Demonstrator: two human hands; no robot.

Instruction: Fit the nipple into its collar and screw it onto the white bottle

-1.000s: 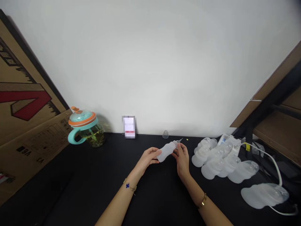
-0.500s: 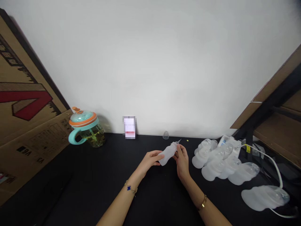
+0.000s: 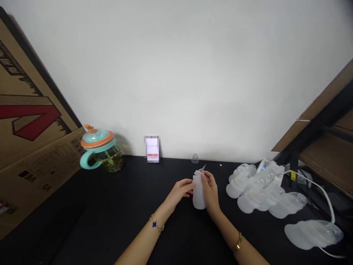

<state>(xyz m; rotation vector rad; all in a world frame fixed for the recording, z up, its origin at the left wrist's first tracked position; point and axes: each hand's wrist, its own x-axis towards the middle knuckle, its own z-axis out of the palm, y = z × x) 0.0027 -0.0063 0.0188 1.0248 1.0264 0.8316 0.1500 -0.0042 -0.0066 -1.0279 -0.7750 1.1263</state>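
Frosted white soft-plastic squeeze bottle [image 3: 199,193] has swung from tilted to upright on the black table [image 3: 110,206] | right hand [image 3: 211,191] wraps its side, left hand [image 3: 180,190] fingertips touching — likely light, squashy, slippery; grip mid-body gently.

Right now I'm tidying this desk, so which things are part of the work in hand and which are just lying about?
In hand:
- frosted bottle, upright, gripped by right hand, touched by left hand
- row of similar bottles

Lying about:
- teal mug
- cardboard box
- small clear cap
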